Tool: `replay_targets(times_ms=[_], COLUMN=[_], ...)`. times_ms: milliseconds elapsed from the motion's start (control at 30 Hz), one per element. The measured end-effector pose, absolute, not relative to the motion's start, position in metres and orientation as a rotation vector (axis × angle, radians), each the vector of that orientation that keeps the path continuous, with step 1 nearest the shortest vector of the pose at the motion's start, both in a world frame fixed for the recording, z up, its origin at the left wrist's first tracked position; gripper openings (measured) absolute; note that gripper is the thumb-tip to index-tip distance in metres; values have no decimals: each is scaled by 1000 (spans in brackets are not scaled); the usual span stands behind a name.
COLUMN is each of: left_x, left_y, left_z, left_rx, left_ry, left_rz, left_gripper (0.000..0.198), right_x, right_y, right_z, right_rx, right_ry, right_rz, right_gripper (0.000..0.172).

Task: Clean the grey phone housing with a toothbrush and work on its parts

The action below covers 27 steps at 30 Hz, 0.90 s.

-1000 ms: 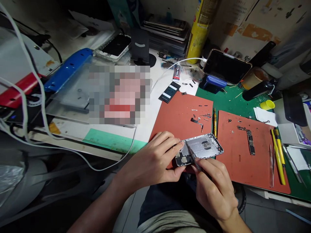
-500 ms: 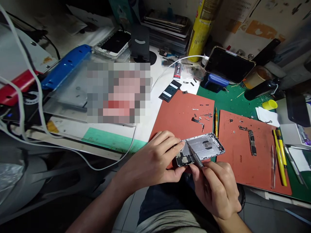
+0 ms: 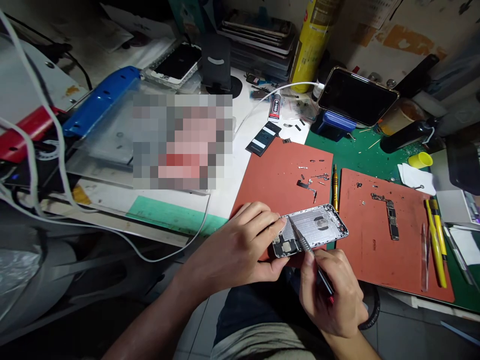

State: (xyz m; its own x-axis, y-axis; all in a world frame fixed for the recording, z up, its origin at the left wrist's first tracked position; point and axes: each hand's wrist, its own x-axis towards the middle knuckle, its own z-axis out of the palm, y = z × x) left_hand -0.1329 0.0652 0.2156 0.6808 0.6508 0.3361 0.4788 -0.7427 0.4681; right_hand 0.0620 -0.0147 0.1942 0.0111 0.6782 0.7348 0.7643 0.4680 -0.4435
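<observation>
My left hand (image 3: 249, 242) grips the lower left end of an opened phone housing (image 3: 309, 224), thumb below and fingers over its upper edge. The housing is silver inside, with a black module near my left hand, and lies tilted above the front of the red mat. My right hand (image 3: 333, 290) is closed around a slim tool (image 3: 303, 241) with a knurled metal barrel and a narrow blade-like tip. That tip lies over the housing's inside, close to my left fingertips; whether it touches cannot be made out.
Small loose parts (image 3: 309, 185) lie beyond the housing, beside a gold screwdriver (image 3: 335, 187). On the right red mat (image 3: 356, 240) are a logic board (image 3: 392, 220) and tweezers (image 3: 425, 255). A phone (image 3: 358, 97) stands propped at the back. White cables (image 3: 157, 260) hang along the left.
My right hand has shifted slightly down and right along the tool, baring more of its dark shaft and a red part. The left hand keeps its hold on the housing.
</observation>
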Motion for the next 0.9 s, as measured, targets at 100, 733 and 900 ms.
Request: replay_targets(times_ms=[100,733,900], left_x=[-133,-132,-132], left_y=[65,66,66], left_z=[216,215,217], left_rx=[2550,2540,2549], left_ry=[891,892,894], left_rz=[693,686,682], left_gripper=[36,39,42], right_x=[62,59,60], right_y=[-18,-11,-12], right_z=[192,195,192], right_rx=[-1220,-1246,-1239], right_ry=[-1690,-1654,-1658], right_rz=[-40,-139,-138], right_gripper=[38,33,37])
